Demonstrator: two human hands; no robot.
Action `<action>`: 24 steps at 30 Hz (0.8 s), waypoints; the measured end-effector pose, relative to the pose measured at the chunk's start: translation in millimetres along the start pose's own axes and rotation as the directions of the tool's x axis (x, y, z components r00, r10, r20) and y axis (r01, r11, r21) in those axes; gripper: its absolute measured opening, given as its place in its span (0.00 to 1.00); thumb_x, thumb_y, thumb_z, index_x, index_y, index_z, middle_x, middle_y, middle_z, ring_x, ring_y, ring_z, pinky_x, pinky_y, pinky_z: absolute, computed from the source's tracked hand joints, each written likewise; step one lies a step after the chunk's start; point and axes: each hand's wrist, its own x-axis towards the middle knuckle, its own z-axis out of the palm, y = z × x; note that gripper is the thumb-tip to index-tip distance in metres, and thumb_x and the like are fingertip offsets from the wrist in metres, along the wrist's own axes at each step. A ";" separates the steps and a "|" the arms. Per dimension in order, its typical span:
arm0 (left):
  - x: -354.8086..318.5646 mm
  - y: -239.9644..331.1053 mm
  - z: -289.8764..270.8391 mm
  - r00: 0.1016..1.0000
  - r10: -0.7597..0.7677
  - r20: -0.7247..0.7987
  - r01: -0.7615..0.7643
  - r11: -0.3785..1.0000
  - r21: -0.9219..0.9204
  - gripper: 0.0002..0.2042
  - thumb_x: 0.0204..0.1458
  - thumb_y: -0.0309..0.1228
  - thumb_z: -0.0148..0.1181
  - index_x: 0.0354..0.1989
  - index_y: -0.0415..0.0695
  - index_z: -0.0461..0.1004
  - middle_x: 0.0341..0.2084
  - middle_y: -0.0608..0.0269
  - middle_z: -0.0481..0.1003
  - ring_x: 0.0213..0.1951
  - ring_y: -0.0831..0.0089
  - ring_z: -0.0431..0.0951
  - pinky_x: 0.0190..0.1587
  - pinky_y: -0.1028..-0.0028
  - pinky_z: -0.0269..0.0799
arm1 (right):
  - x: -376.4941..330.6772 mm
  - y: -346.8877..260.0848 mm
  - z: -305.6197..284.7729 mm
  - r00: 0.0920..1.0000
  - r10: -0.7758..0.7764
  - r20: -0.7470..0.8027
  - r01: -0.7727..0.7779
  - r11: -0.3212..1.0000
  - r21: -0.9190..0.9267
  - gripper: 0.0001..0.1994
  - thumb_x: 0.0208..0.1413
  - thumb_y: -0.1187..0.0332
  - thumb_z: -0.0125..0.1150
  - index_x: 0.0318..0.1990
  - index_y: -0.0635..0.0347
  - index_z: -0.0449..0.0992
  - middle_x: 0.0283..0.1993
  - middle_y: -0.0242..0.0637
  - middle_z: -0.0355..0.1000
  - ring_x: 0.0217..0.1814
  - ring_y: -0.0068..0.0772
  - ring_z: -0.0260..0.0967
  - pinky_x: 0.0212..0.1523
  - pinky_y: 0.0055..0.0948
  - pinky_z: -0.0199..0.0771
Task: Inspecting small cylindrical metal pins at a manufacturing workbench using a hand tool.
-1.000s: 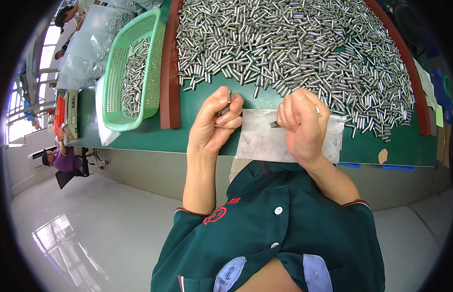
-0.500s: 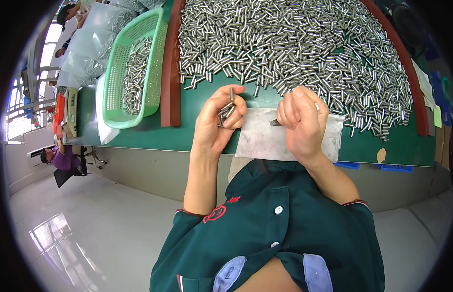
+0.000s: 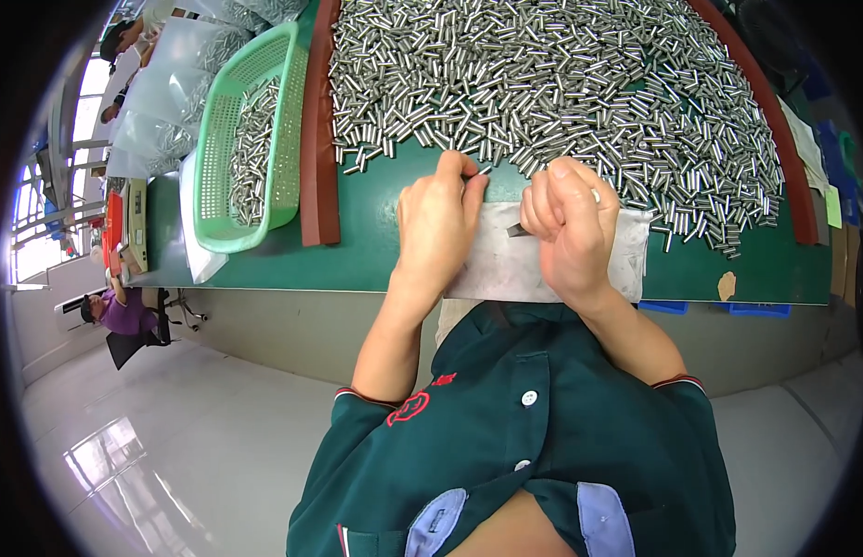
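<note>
L hand approx 12 o'c of the view, back up, thumb & index nearly together, tips at its 1 o'c, right at a single pin near the pile's lower edge; can't tell if it's pinched or just touched, & palm + other fingers are mostly hidden. R hand at 2 o'c, fingers curled tight in a fist w/ a dk grey piece jutting out at the fist's 9 o'c; rest of what's inside can't be seen. Fist is over a grey-white cloth, which lies near the edge of the green table. Pile of loose shiny pins spreads from 12 to 2 o'c, btw 2 red-brown bars, one at 11 o'c, other at 2. Just outside the L bar, approx 10 o'c, a green basket w/ more pins in it; beyond it, also 10 o'c, clear bags. Way off at 9 o'c, a person in purple.
</note>
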 end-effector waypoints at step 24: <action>-13.3 -29.9 -13.2 0.881 -0.008 0.473 0.443 -0.338 -0.831 0.06 0.53 0.28 0.45 0.34 0.39 0.66 0.19 0.63 0.66 0.12 0.87 0.51 0.15 0.85 0.45 | -0.6 1.5 -2.0 1.000 0.012 -0.002 -0.011 0.995 0.097 0.15 0.54 0.73 0.42 0.15 0.59 0.55 0.12 0.22 0.47 0.13 0.11 0.38 0.14 0.18 0.38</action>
